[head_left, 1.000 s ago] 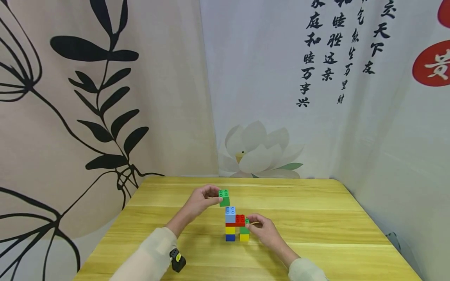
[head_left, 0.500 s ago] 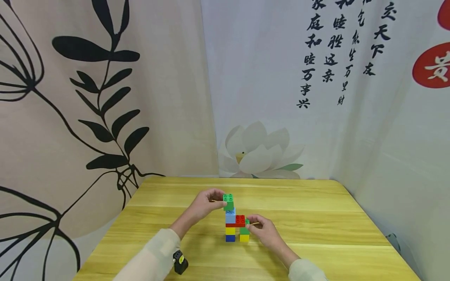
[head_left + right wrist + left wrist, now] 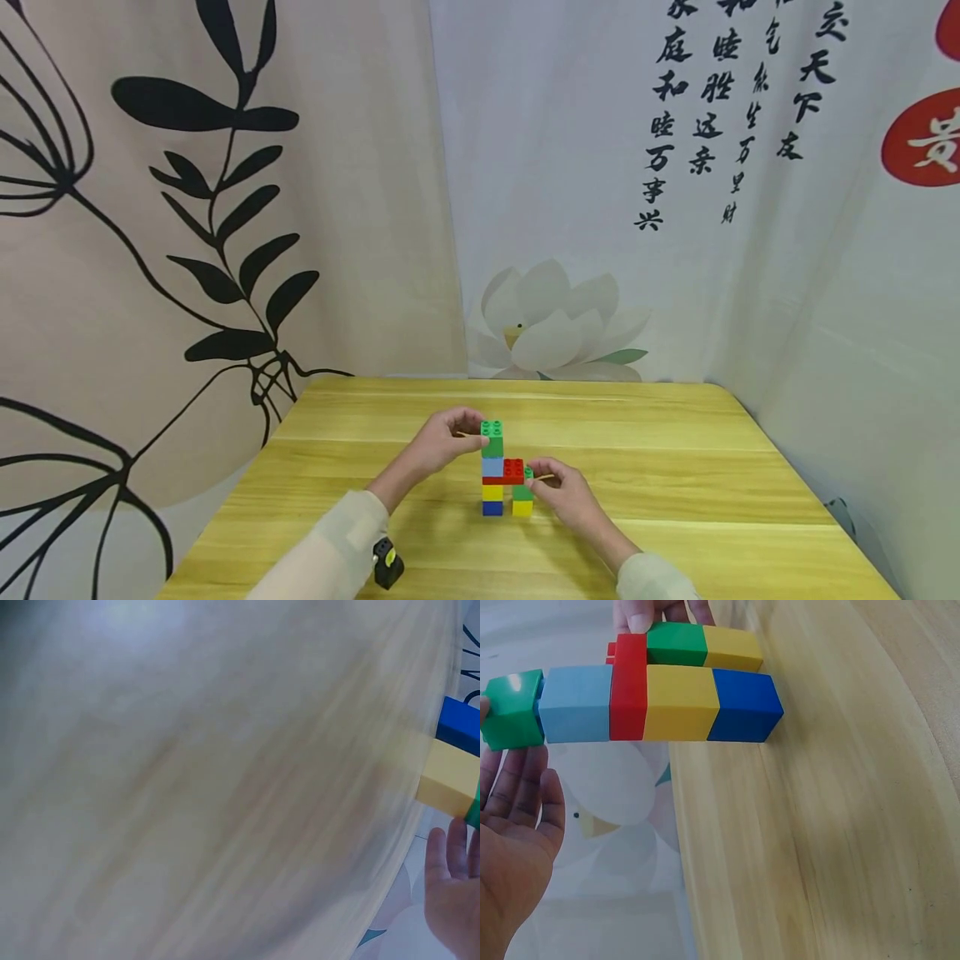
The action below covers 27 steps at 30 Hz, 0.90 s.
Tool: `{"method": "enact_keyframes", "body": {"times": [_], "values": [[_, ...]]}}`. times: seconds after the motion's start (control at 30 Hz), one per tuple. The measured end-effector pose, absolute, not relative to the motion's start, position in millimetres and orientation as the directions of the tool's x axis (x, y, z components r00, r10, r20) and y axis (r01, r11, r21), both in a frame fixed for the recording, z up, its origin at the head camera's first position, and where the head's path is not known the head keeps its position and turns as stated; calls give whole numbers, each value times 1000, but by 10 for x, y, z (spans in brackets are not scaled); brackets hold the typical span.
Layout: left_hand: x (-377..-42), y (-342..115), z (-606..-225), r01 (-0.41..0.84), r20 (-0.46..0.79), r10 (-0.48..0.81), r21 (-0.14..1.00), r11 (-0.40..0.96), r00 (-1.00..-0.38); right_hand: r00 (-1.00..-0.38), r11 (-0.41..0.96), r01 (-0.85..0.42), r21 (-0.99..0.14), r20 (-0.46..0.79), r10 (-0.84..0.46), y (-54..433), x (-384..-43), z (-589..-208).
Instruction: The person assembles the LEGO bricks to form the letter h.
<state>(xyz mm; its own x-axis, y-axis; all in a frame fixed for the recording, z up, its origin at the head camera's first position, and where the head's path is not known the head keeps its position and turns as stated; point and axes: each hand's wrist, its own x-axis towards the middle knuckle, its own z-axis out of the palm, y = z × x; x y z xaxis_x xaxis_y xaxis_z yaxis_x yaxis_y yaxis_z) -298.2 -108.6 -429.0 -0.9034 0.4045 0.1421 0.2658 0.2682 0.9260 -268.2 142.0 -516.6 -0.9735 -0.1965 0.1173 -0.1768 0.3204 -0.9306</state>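
Note:
My left hand pinches a green brick at the top of the left stack. In the left wrist view a narrow gap with studs shows between that green brick and the light blue brick below it. Under these come a red brick, a yellow brick and a dark blue brick on the table. The red brick bridges to a shorter stack, a second green brick over a second yellow brick. My right hand grips this shorter stack at its green brick.
The bricks stand on a wooden table. A black wrist device sits at the left sleeve. Behind the table hangs a printed curtain with plants, a lotus and writing.
My left hand has moved right and down with the green brick, from above and left of the light blue brick onto its top. The right hand has kept its place.

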Motion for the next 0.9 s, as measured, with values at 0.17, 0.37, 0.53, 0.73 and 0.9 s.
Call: {"method": "enact_keyframes", "body": {"times": [0.17,0.37,0.53,0.73,0.9], "values": [[-2977,-1073,-4302,250,133,396,933,260,-909,-973,324,-178,-929,118,-197,1428,-2683,-5167],[-2976,-1073,-4328,250,139,394,937,244,-908,-974,304,-172,-937,115,-196,1429,-2666,-5154],[-2961,-1080,-4335,254,147,382,934,250,-913,-973,290,-171,-942,115,-201,1422,-2670,-5164],[-2954,-1073,-4333,267,155,380,927,264,-912,-975,305,-169,-937,113,-191,1425,-2695,-5192],[-2959,-1048,-4347,298,179,385,914,275,-905,-975,307,-174,-936,121,-185,1428,-2688,-5188]]}}
